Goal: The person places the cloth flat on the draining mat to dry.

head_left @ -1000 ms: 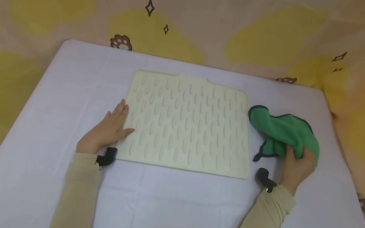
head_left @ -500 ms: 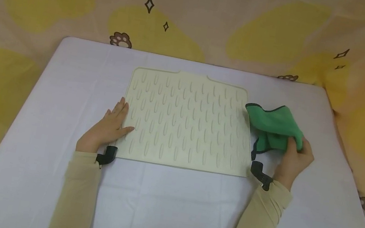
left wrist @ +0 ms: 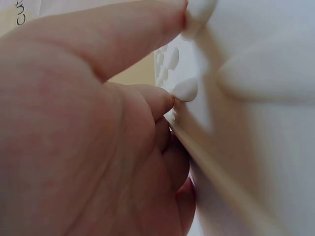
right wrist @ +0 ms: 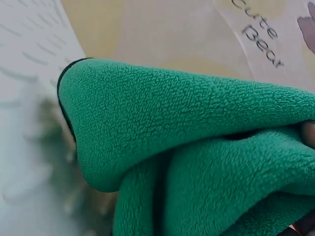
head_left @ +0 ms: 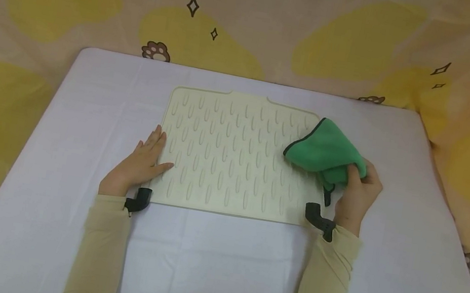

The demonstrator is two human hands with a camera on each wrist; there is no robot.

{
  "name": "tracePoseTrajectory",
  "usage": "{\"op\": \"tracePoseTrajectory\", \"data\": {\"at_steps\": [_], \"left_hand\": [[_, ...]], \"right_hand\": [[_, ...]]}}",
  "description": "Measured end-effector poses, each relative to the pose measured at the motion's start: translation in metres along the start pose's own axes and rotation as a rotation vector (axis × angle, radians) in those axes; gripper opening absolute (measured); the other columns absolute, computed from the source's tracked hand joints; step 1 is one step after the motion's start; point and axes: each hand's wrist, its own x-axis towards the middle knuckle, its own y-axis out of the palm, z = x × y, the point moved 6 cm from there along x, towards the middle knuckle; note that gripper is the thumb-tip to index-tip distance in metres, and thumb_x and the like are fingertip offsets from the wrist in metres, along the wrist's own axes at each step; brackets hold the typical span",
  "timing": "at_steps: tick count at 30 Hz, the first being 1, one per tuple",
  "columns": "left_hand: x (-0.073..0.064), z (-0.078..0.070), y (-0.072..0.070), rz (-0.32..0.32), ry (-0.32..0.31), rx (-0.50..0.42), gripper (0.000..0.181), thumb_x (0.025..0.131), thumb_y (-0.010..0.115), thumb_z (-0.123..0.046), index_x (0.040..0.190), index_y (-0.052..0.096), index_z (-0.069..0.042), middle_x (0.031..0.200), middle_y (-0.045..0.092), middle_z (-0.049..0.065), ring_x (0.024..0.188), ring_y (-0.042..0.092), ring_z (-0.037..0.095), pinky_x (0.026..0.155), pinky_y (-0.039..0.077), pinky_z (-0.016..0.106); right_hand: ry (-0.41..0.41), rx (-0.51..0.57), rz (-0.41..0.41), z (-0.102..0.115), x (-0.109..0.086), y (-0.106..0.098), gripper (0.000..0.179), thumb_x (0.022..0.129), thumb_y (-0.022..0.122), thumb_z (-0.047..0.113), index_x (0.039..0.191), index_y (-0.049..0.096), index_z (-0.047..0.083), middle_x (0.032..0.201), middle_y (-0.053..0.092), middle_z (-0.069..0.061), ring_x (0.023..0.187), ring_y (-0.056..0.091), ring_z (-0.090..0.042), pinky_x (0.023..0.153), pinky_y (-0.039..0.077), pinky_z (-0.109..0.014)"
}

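A cream ribbed mat (head_left: 224,155) with raised oval bumps lies flat in the middle of the table in the head view. My left hand (head_left: 138,164) rests on its left edge, thumb on the bumps and fingers stretched along the side. In the left wrist view the thumb and a fingertip touch bumps on the mat (left wrist: 290,142). My right hand (head_left: 358,191) pinches a green cloth (head_left: 324,148) with dark edging over the mat's right part. The right wrist view shows the folded cloth (right wrist: 147,108) close up, mostly hiding the fingers.
A white-covered table (head_left: 218,251) extends around the mat on all sides. Behind it hangs a patterned yellow and pink curtain (head_left: 255,21), which also runs down both sides.
My right hand has carried the green cloth leftward from the table right of the mat to over the mat's right part. The left hand has stayed at the left edge.
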Motion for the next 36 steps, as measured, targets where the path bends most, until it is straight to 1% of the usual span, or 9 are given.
{"op": "tracePoseTrajectory", "data": {"at_steps": [4,8,14,19,22,25,27,31,36], "left_hand": [[0.000,0.000,0.000,0.000,-0.002,-0.001,0.080,0.098,0.050,-0.031,0.145,0.000,0.011,0.153,-0.018,0.020,0.141,-0.011,0.033,0.111,-0.003,0.053],[0.001,0.001,0.001,0.000,-0.003,-0.001,0.080,0.098,0.049,-0.031,0.145,-0.001,0.010,0.153,-0.018,0.020,0.141,-0.011,0.033,0.111,-0.003,0.053],[0.001,0.002,0.002,0.001,0.000,-0.007,0.080,0.098,0.049,-0.031,0.146,-0.001,0.010,0.153,-0.019,0.019,0.141,-0.012,0.033,0.111,-0.004,0.053],[0.001,0.002,0.002,0.001,-0.003,-0.008,0.081,0.098,0.050,-0.031,0.146,-0.001,0.010,0.153,-0.019,0.019,0.141,-0.011,0.033,0.111,-0.004,0.053],[0.001,0.002,0.002,0.000,-0.003,0.001,0.080,0.099,0.049,-0.032,0.145,-0.001,0.010,0.153,-0.019,0.019,0.141,-0.011,0.033,0.111,-0.003,0.053],[0.000,0.001,0.002,-0.002,0.004,0.003,0.080,0.099,0.048,-0.033,0.145,-0.001,0.010,0.152,-0.019,0.019,0.141,-0.011,0.033,0.111,-0.003,0.053],[0.000,0.000,0.002,-0.005,0.006,0.003,0.081,0.099,0.048,-0.033,0.145,-0.001,0.011,0.152,-0.019,0.019,0.141,-0.011,0.033,0.111,-0.003,0.054],[0.000,0.002,0.001,-0.011,-0.004,0.009,0.080,0.098,0.050,-0.032,0.145,0.000,0.011,0.153,-0.017,0.020,0.141,-0.010,0.033,0.111,-0.003,0.054],[0.000,0.002,0.002,-0.012,-0.001,0.007,0.080,0.098,0.049,-0.032,0.146,0.000,0.010,0.153,-0.018,0.018,0.142,-0.010,0.032,0.111,-0.003,0.053]], "right_hand": [[0.009,-0.004,0.062,-0.001,-0.007,0.013,0.016,0.086,0.058,-0.010,0.084,0.071,-0.002,0.082,0.065,-0.005,0.075,0.056,-0.014,0.068,0.044,-0.027],[0.014,-0.017,0.153,-0.003,-0.015,0.030,0.012,0.087,0.060,-0.004,0.087,0.071,-0.002,0.085,0.066,-0.005,0.077,0.055,-0.016,0.070,0.044,-0.028],[0.025,-0.020,0.272,-0.007,-0.030,0.053,0.013,0.089,0.060,-0.002,0.090,0.072,0.004,0.090,0.066,-0.003,0.083,0.056,-0.018,0.074,0.045,-0.028],[0.045,-0.033,0.361,-0.009,-0.043,0.068,0.012,0.091,0.060,0.001,0.095,0.071,0.004,0.096,0.066,-0.004,0.090,0.059,-0.019,0.076,0.049,-0.028],[0.058,-0.026,0.396,-0.009,-0.049,0.076,0.012,0.090,0.060,0.002,0.096,0.071,0.004,0.096,0.067,-0.005,0.090,0.060,-0.020,0.076,0.050,-0.028],[0.066,0.002,0.416,-0.008,-0.052,0.084,0.014,0.090,0.060,0.000,0.095,0.071,0.006,0.095,0.067,-0.005,0.091,0.060,-0.021,0.077,0.050,-0.029],[0.062,0.018,0.435,-0.006,-0.053,0.091,0.015,0.090,0.059,-0.001,0.095,0.071,0.007,0.095,0.067,-0.005,0.091,0.060,-0.021,0.079,0.050,-0.030],[0.039,0.013,0.497,-0.001,-0.054,0.108,0.015,0.090,0.058,-0.001,0.096,0.070,0.005,0.095,0.067,-0.005,0.091,0.060,-0.022,0.080,0.050,-0.032],[-0.015,0.001,0.551,0.008,-0.051,0.126,0.015,0.091,0.057,-0.002,0.099,0.069,-0.002,0.095,0.067,-0.006,0.094,0.059,-0.024,0.083,0.048,-0.033]]}}
